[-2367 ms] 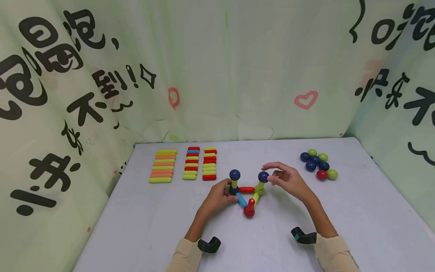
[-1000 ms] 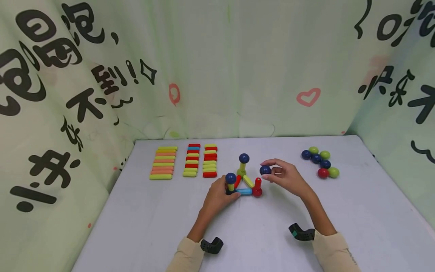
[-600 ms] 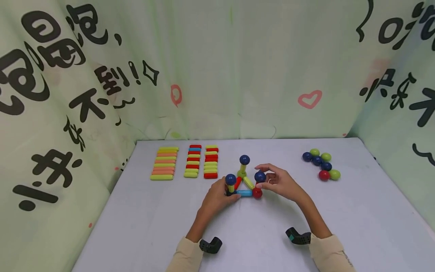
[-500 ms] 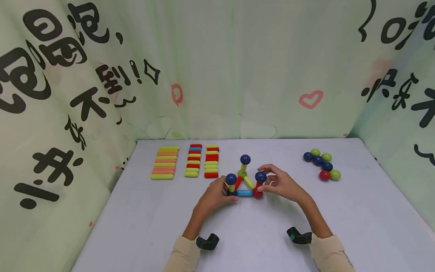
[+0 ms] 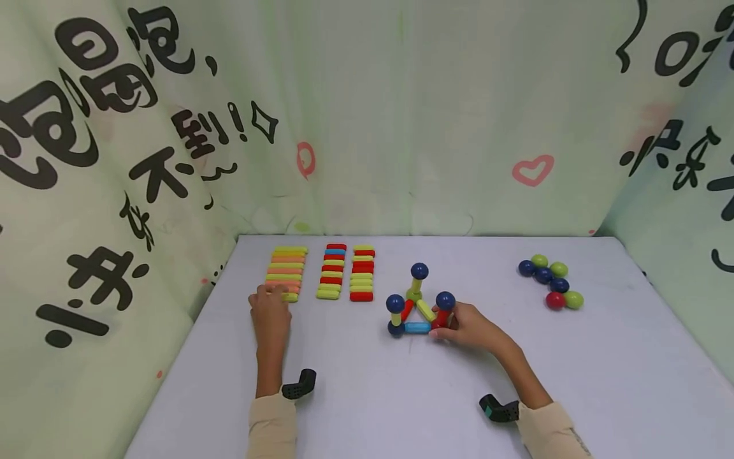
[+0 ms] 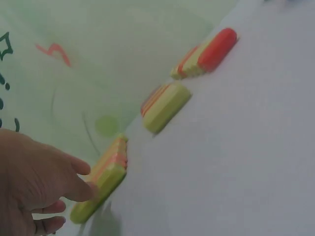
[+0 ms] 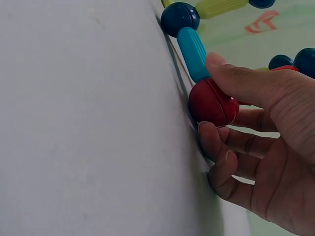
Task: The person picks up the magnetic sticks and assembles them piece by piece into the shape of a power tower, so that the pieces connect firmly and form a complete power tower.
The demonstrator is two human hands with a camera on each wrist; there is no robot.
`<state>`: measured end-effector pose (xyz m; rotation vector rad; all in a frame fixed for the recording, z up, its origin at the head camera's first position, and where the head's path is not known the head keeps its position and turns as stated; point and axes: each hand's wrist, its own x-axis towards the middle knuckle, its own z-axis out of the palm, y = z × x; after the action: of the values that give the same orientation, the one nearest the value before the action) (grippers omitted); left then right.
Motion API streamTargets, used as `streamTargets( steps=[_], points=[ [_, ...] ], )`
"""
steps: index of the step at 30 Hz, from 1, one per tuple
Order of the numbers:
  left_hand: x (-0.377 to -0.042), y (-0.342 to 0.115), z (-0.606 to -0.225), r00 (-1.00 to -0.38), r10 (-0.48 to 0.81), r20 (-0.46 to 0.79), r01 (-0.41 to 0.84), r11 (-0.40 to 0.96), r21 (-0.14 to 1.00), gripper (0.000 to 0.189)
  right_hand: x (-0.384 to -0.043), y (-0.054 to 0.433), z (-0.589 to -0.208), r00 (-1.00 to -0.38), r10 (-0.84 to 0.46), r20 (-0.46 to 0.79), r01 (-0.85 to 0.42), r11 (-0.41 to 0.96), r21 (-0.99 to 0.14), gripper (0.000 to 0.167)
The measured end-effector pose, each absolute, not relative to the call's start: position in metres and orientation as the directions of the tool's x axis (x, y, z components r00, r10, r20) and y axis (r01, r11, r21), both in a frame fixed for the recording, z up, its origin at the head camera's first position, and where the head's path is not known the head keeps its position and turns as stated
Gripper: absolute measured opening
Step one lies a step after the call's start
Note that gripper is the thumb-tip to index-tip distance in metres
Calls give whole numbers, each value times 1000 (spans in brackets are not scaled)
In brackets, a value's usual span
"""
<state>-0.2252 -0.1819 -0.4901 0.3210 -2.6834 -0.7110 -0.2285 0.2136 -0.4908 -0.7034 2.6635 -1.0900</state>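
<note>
A triangular frame of magnetic rods and balls stands on the table, with a blue rod (image 5: 417, 327), a yellow rod (image 5: 425, 310) and a red rod along its base. Three uprights carry dark blue balls (image 5: 420, 271). My right hand (image 5: 473, 328) holds the frame's red corner ball (image 7: 209, 103), thumb over it and fingers curled beneath. At the left, my left hand (image 5: 271, 312) reaches over the near end of a row of long yellow and orange rods (image 5: 287, 264). In the left wrist view its fingers are parted, with a fingertip overlapping the nearest yellow-green rod (image 6: 110, 184).
Two rows of short rods, one with a blue piece (image 5: 331, 274) and one in red and yellow-green (image 5: 362, 274), lie right of the long rods. Several loose balls (image 5: 543, 275) in blue, green and red sit at the back right. A printed curtain (image 5: 447, 127) hangs behind the table.
The right hand set a blue ball on the red upright, then moved down to the red corner ball. My left hand let go of the frame and moved left to the long rods.
</note>
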Motion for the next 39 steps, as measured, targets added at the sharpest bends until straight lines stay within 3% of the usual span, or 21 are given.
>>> streamTargets(
  steps=[4,11,17,21,25,28,33,39],
  points=[
    [-224,-196,-499,-926,-285,247,-149,878,455,35,-226,213,-492,-881,-473,25,-356,626,-694,49],
    [-219,-197,-497,-927,-286,244,-161,889,430,25,-225,212,-490,-865,-502,23,-370,605,-705,47],
    [-211,-194,-487,-955,-268,128,-202,902,382,22,-221,210,-491,-817,-577,20,-413,559,-719,44],
    [-215,-183,-478,-980,-200,8,-165,829,534,20,-218,207,-493,-800,-600,1,-413,549,-727,45],
    [-220,-158,-470,-997,18,-70,-44,623,781,21,-215,205,-493,-791,-611,2,-414,534,-737,45],
    [-225,-135,-471,-978,176,-109,-12,476,879,25,-214,203,-493,-791,-612,11,-420,529,-737,45],
    [-230,-106,-479,-935,316,-159,-34,366,930,31,-215,201,-491,-794,-608,23,-426,528,-734,42],
    [-229,-91,-486,-901,399,-170,-24,344,939,33,-215,197,-490,-801,-599,0,-408,545,-732,42]
  ],
)
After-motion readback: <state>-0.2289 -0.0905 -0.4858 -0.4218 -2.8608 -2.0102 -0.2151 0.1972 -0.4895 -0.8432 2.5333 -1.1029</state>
